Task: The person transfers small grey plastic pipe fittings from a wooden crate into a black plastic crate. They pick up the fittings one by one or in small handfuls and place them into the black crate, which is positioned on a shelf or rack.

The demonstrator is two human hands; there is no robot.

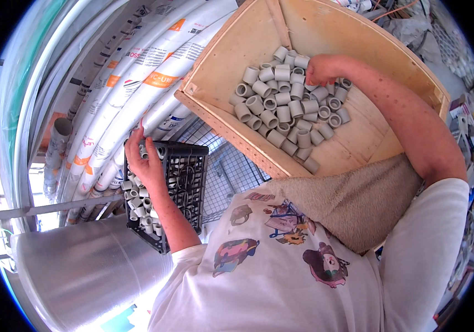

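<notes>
My right hand reaches into a wooden box and rests on a heap of several short grey pipe couplings, fingers curled into the pile; what it holds is hidden. My left hand sits at the rim of a black plastic crate that holds several smaller pale pipe pieces. Its fingers are bent over the crate's edge, touching the pieces.
Long white pipes with orange labels run along the left. A wire mesh shelf lies under the box and crate. A shiny metal duct is at lower left. A brown towel drapes over my front. Cluttered shelves stand right.
</notes>
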